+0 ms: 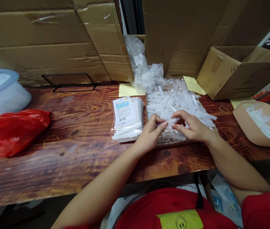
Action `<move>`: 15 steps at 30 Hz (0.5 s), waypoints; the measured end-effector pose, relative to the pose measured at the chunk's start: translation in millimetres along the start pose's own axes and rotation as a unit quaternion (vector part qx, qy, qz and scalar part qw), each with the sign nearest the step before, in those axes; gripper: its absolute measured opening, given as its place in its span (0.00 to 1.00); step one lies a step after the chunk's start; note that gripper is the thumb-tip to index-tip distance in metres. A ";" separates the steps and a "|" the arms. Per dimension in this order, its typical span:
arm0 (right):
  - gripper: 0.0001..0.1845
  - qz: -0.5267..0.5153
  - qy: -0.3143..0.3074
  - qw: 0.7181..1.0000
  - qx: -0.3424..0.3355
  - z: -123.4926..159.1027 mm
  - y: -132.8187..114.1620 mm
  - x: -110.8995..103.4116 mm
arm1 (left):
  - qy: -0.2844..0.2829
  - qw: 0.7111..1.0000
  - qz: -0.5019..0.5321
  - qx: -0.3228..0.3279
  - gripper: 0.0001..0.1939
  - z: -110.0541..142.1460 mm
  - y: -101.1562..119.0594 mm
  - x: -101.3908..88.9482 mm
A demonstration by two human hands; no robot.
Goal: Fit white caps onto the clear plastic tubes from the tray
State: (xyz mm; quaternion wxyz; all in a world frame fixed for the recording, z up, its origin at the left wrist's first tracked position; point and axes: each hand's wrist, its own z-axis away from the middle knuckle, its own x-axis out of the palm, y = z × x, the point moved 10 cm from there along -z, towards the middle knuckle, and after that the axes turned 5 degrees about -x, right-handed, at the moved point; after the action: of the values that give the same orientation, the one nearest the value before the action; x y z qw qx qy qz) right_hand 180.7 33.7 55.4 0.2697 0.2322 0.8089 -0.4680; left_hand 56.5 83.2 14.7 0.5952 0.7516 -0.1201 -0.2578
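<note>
A small clear plastic tube with a tapered end (173, 121) is held above a shallow tray of similar pieces. My left hand (152, 131) is closed, pinching the tube between thumb and fingers. At the tapered end, my right hand (190, 127) has its thumb and fingers curled around the tip; the exact contact is hard to make out. Beneath both hands lies a heap of clear and whitish plastic tubes (173, 100). Just left of my left hand sits a stack of clear packets (127, 132) with a printed card (124, 111) on top.
Crumpled clear plastic bags (146, 70) lie behind the heap. An open cardboard box (223, 71) and a beige scoop-shaped container (246, 124) of white pieces stand right. Left are a red plastic bag (15, 130), a whitish tub (3, 95) and a black wire stand (72, 87).
</note>
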 end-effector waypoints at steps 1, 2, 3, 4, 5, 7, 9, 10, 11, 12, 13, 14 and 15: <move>0.11 -0.004 0.000 1.000 -0.006 0.0 -1.4 1.1 | -0.010 1.000 -0.003 0.013 0.11 0.4 2.3 1.2; 0.10 -0.012 0.000 1.000 -0.001 0.1 -0.7 2.7 | -0.017 0.999 -0.015 0.030 0.11 1.4 6.1 1.9; 0.10 -0.029 -0.001 0.999 0.016 0.4 2.1 4.8 | -0.020 0.998 -0.036 0.052 0.10 3.2 11.3 2.4; 0.13 -0.059 -0.004 0.997 0.042 1.2 6.6 8.0 | -0.017 0.995 -0.061 0.079 0.09 5.6 17.8 2.3; 0.16 -0.103 -0.009 0.992 0.075 2.4 12.1 12.6 | -0.013 0.990 -0.088 0.109 0.07 8.8 25.0 2.7; 0.23 -0.202 -0.027 0.969 0.141 6.0 21.8 24.0 | -0.004 0.976 -0.141 0.167 0.06 15.7 38.1 5.6; 0.26 -0.260 -0.055 0.947 0.180 8.6 26.6 31.4 | 0.004 0.963 -0.187 0.195 0.06 19.9 44.1 10.3; 0.27 -0.259 -0.068 0.946 0.183 8.7 27.9 30.4 | 0.010 0.958 -0.207 0.197 0.06 20.0 44.2 11.9; 0.27 -0.239 -0.075 0.952 0.178 7.9 30.1 24.8 | 0.020 0.954 -0.228 0.194 0.05 19.1 43.1 12.4; 0.26 -0.205 -0.069 0.962 0.167 6.5 34.1 14.3 | 0.036 0.949 -0.248 0.191 0.05 17.7 41.7 11.2; 0.25 -0.163 -0.044 0.974 0.155 4.8 40.4 -1.6 | 0.054 0.943 -0.268 0.189 0.07 15.9 40.2 8.8; 0.22 -0.114 0.000 0.983 0.145 3.7 49.1 -22.4 | 0.072 0.936 -0.289 0.186 0.10 14.0 38.8 5.5; 0.19 -0.064 0.061 0.986 0.139 4.2 59.4 -47.0 | 0.085 0.929 -0.309 0.183 0.12 11.8 36.7 2.4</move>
State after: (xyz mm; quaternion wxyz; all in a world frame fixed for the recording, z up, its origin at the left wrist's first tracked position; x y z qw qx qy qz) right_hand 254.0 51.2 46.8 0.1543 0.2432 0.7642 -0.5771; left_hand 57.0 62.5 47.3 0.3463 0.8662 0.1243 -0.3383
